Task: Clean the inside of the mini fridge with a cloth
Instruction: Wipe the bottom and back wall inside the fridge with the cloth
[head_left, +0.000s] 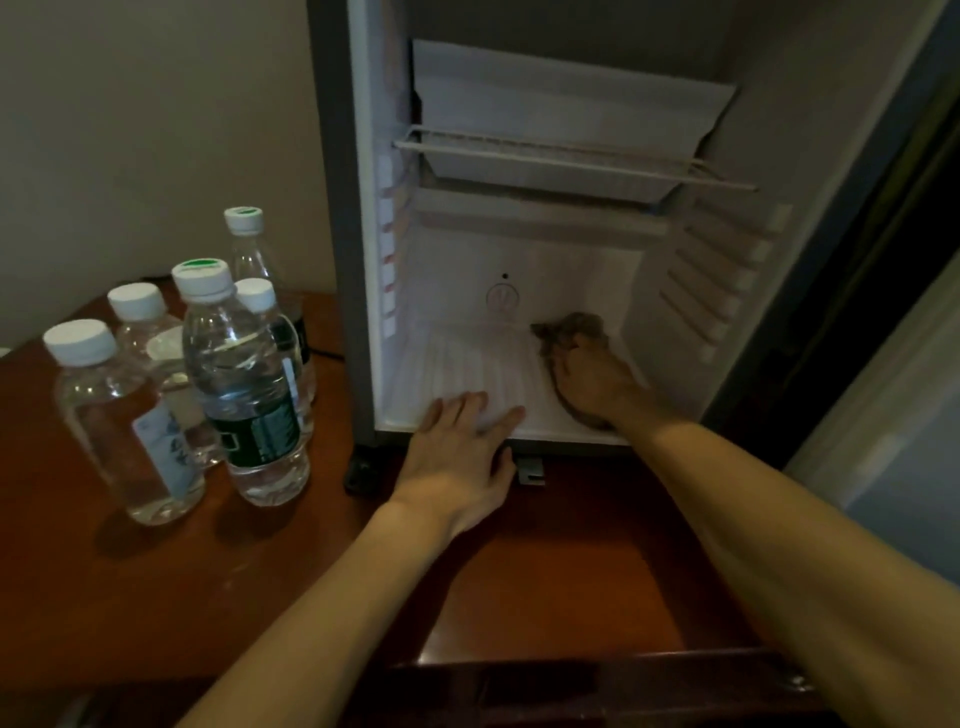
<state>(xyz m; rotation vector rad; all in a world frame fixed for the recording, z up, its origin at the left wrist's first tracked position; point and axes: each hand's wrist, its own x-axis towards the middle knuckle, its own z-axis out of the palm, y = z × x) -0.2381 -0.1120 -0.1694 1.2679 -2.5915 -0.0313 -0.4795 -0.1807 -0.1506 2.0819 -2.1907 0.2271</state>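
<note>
Two hands in the open mini fridge (675, 312), cloth (571, 325) down on its floor at the right.
Right hand (589, 376) deep inside, fingers curled over the brown cloth, pressing it onto the ribbed white floor close to the back right corner. Left hand (462, 447) flat and spread, fingers straight, fingertips (470, 402) resting on the front lip of the floor, palm hanging out over the edge. Wire shelf (571, 156) up above, white tray (566, 98) behind and over it. Round dial (502, 297) on the back wall, just left of the cloth. Five water bottles (244, 374) with white caps, bunched upright on the reddish wooden worktop (519, 582) left of the fridge, well apart from both hands.
</note>
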